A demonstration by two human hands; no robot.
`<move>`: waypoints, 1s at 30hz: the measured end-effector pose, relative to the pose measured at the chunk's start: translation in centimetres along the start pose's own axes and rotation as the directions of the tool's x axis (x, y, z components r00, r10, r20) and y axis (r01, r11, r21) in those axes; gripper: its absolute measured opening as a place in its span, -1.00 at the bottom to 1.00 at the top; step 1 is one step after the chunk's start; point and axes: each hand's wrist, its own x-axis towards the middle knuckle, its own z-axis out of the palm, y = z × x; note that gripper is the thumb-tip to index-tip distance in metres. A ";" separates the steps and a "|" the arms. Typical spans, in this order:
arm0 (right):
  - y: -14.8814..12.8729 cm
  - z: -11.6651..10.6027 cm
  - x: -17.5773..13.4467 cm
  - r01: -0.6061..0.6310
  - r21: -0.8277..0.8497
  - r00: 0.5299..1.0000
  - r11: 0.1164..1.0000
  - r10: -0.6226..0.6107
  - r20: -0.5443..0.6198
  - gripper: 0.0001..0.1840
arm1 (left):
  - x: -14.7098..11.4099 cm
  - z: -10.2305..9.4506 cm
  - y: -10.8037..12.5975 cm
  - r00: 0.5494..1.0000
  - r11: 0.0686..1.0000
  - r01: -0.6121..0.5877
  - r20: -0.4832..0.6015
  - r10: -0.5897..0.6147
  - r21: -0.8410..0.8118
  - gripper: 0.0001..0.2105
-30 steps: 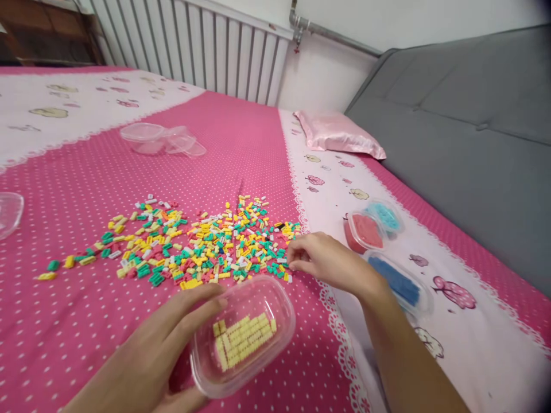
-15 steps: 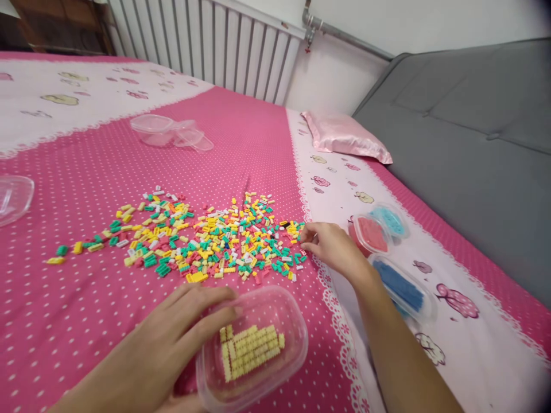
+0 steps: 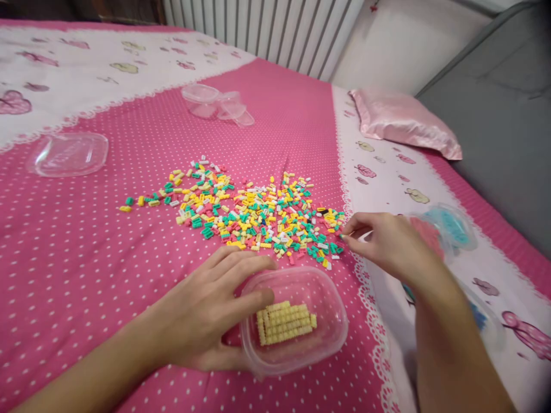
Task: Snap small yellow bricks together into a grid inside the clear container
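Observation:
My left hand [image 3: 219, 304] grips the left side of a clear plastic container [image 3: 331, 344], thumb low on the outside and fingers over the rim. Inside it lie pale yellow building bricks [image 3: 286, 322], set in close rows. A loose heap of small building bricks [image 3: 258, 209] in yellow, green, white and pinkish red spreads over the bed beyond the container. At the heap's right edge my right hand [image 3: 383, 244] is closed in a pinch. A tiny greenish brick [image 3: 342, 236] shows at its fingertips, partly hidden.
On the right, partly behind my right arm, are containers of red bricks [image 3: 428, 232], light blue bricks [image 3: 450, 225] and blue bricks [image 3: 477, 315]. A clear lid [image 3: 71, 155] lies at left; empty clear containers [image 3: 202, 100] stand farther back. A pink pillow [image 3: 404, 123] rests by the grey headboard [image 3: 508, 103].
The view has swung left, so everything sits farther right. My right hand's fingertips have closed together at the heap's edge. My left hand stays on the container.

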 end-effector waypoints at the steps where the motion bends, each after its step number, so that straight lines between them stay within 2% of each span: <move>1: -0.7 -0.7 -0.6 0.030 0.024 0.998 0.999 -0.029 -0.057 -0.94 | 0.0 0.0 0.1 1.000 1.000 -0.007 -0.004 0.007 0.011 -0.55; 4: -3.3 -2.3 -2.9 0.219 0.121 0.972 0.968 -0.206 -0.112 -0.95 | 0.3 -0.2 0.2 1.000 0.999 -0.018 -0.003 0.018 0.039 -0.58; 7: -6.1 -1.8 -5.1 0.414 0.186 0.903 0.891 -0.428 0.041 -0.93 | 0.5 -0.2 0.3 1.000 0.998 -0.020 -0.013 0.021 0.059 -0.61; 8: -6.9 -1.3 -5.6 0.431 0.166 0.892 0.887 -0.447 0.074 -0.88 | 0.4 -0.1 0.3 1.000 0.998 -0.022 -0.020 0.023 0.062 -0.62; 10: -8.1 -0.2 -6.4 0.420 0.080 0.893 0.904 -0.428 0.139 -0.82 | 0.3 0.1 0.3 0.999 0.998 -0.019 -0.026 0.020 0.061 -0.64; 14: -8.8 1.0 -6.9 0.380 -0.099 0.917 0.920 -0.360 0.171 -0.79 | 0.1 0.5 0.3 1.000 0.999 -0.013 -0.026 0.014 0.030 -0.63; 18: -8.2 1.5 -6.8 0.479 -0.228 0.877 0.848 -0.455 0.151 -0.85 | 0.2 0.5 0.5 0.999 1.000 0.013 -0.036 -0.012 0.029 -0.68; 22: -7.4 2.2 -6.6 0.565 -0.235 0.825 0.791 -0.546 0.144 -0.85 | 0.3 0.5 0.5 0.999 0.999 0.003 -0.039 -0.001 0.037 -0.70; 30: -6.8 2.3 -6.3 0.593 -0.191 0.802 0.782 -0.553 0.226 -0.76 | 0.2 0.6 0.5 0.999 1.000 0.004 -0.043 -0.003 0.018 -0.67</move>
